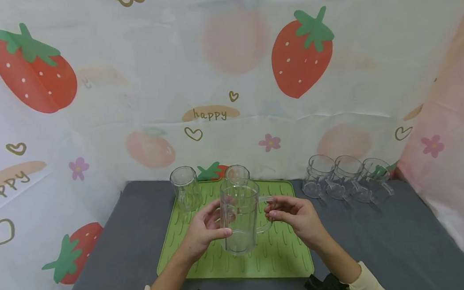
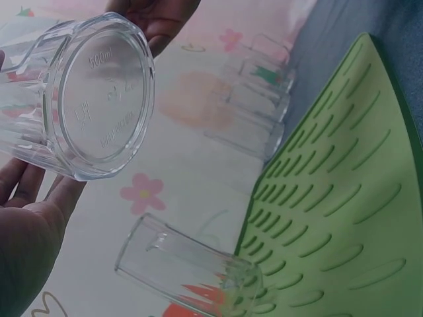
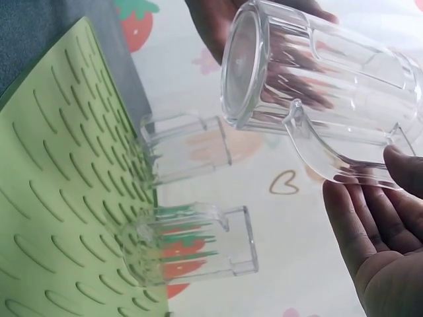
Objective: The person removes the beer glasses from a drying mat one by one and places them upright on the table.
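A clear plastic beer mug (image 1: 242,239) is held up over a green ridged mat (image 1: 287,259) in the head view. My left hand (image 1: 200,233) grips its body from the left, thumb across the front. On the other side, my right hand (image 1: 300,217) pinches the mug's handle (image 1: 266,227) between thumb and fingers. The left wrist view shows the mug's round base (image 2: 102,89), with a raised 500ml mark, lifted off the mat. Inside the mug nothing shows.
Two similar clear mugs stand at the mat's back edge, one at left (image 1: 185,192) and one behind the held mug (image 1: 237,173). Three more clear mugs (image 1: 343,178) stand in a row at the back right of the grey cloth (image 1: 353,239). A strawberry-print curtain (image 1: 152,87) hangs behind.
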The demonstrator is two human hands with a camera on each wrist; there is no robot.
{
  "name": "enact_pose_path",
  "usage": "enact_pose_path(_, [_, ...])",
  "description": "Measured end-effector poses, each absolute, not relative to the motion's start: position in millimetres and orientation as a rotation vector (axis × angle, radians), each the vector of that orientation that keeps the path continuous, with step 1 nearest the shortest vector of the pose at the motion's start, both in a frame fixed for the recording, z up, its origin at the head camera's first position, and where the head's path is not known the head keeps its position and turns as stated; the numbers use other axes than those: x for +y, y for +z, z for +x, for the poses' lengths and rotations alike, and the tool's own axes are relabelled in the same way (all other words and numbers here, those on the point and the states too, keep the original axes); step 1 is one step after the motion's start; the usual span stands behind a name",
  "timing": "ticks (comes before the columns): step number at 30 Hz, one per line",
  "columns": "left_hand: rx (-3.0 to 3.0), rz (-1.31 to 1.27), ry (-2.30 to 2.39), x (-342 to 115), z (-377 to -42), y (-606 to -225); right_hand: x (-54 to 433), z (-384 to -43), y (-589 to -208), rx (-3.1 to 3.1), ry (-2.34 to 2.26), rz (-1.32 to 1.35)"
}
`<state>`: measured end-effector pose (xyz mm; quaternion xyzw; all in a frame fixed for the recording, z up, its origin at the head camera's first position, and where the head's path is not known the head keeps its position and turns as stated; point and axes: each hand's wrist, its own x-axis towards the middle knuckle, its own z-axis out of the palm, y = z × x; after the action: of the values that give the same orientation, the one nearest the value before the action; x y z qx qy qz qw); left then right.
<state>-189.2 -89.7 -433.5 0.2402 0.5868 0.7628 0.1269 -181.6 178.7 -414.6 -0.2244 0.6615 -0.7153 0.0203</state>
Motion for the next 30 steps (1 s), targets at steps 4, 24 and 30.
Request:
enact_pose_path(4, [1.723,0.713,2.217,-89.7,-188.8,-433.6,178.5,-180.8,-413.3,2.061,-2.208,-0.703])
enact_pose_path(24, [1.694,0.748,2.223,-91.0,-187.3,-435.0,179.2,-178.8,-410.9,2.122,-2.165,-0.726])
enact_pose_path(30, [1.691,0.758,2.210,-90.8,-186.6,-434.2,180.1,-178.5,-411.3,2.129,-2.167,-0.727])
